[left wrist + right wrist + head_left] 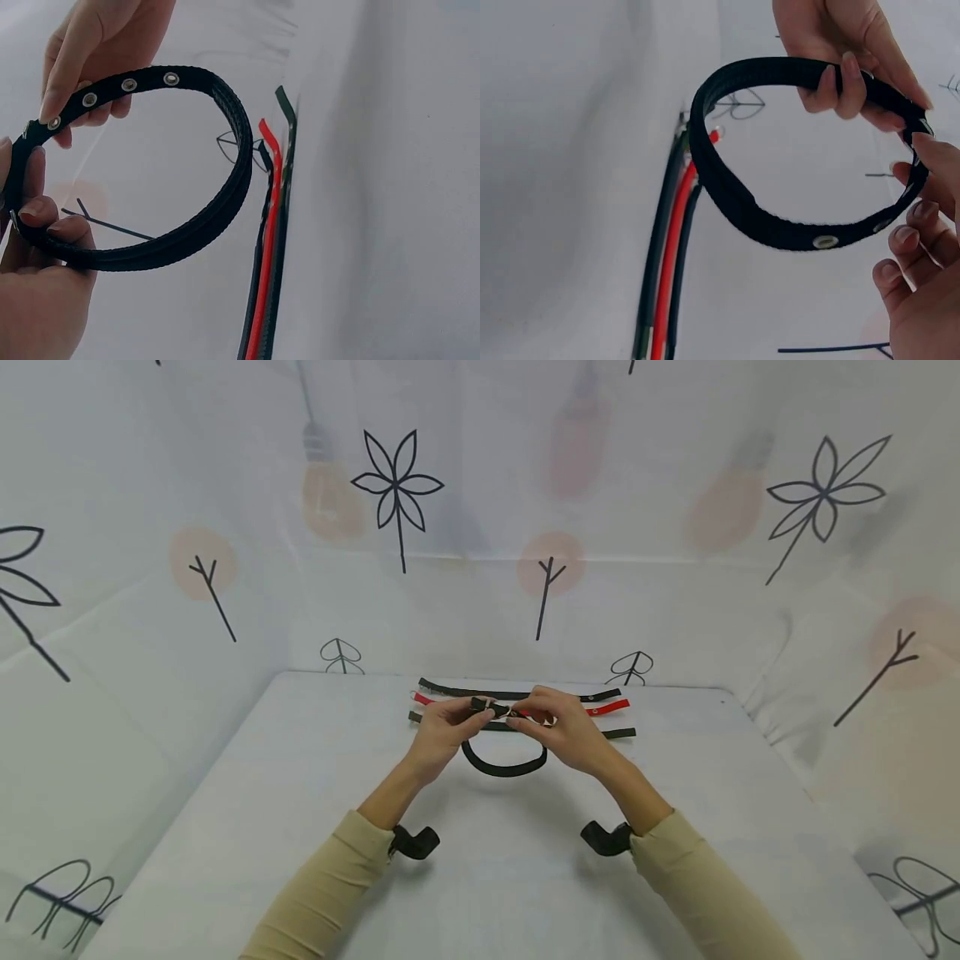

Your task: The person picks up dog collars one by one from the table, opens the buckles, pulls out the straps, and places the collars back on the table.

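Note:
A black collar (504, 770) with metal eyelets is bent into a loop, held above the table. At the far side of the loop, my left hand (442, 735) pinches the buckle end. Close beside it my right hand (566, 731) pinches the eyelet end of the strap, with thumb and forefinger on the band. In the left wrist view, several eyelets (129, 85) show along the band. The buckle (924, 127) is partly covered by fingers in the right wrist view, so how far the strap is through it cannot be told.
Beyond the hands, three more collars lie side by side on the white table (315, 793): a black one (600, 696), a red one (611, 707) and a dark green one (622, 733). A patterned white cloth (472, 610) hangs behind the table.

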Available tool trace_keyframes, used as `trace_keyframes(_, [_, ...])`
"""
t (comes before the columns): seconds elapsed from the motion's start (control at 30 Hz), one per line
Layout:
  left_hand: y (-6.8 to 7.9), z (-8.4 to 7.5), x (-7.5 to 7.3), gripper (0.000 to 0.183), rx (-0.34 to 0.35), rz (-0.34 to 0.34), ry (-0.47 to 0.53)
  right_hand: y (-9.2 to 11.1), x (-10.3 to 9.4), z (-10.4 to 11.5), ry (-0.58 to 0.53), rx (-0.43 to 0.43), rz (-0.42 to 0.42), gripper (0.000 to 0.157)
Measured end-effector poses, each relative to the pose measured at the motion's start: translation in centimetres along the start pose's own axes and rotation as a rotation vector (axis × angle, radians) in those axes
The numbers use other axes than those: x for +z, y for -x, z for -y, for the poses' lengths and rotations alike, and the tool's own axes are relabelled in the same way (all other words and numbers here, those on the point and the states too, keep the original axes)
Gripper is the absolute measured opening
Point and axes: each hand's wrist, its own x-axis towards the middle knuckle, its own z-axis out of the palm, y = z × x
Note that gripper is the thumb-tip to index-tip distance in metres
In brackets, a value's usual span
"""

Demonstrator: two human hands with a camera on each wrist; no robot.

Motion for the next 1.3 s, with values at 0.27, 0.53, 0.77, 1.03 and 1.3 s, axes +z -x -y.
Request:
trace_keyframes(0.27, [0.3, -0.2, -0.7, 0.031, 0.001, -0.06, 0.01, 0.5, -0.4, -0.6, 0.011, 0.043, 0.017, 0.01])
trace_keyframes(0.53, [0.3, -0.1, -0.5, 0.03, -0.019, -0.007, 0.005, 0.2, -0.1, -0.3, 0.018, -0.004, 0.055, 0.01])
trace_keyframes(0.77, [0.3, -0.7, -0.7, 0.038, -0.074, 0.101, -0.231, 0.1, -0.3, 0.0, 0.004, -0.02, 0.047, 0.008])
trace_keyframes(1.03, [-0.5, -1.1, -0.4, 0.022, -0.034, 0.205, -0.309, 0.0, -0.2, 0.0, 0.014, -0.03, 0.083, 0.008])
trace_keyframes(1.3, [-0.4, -0.9, -0.7, 0.024, 0.0, 0.095, -0.304, 0.6, -0.8, -0.4, 0.066, 0.011, 0.084, 0.007])
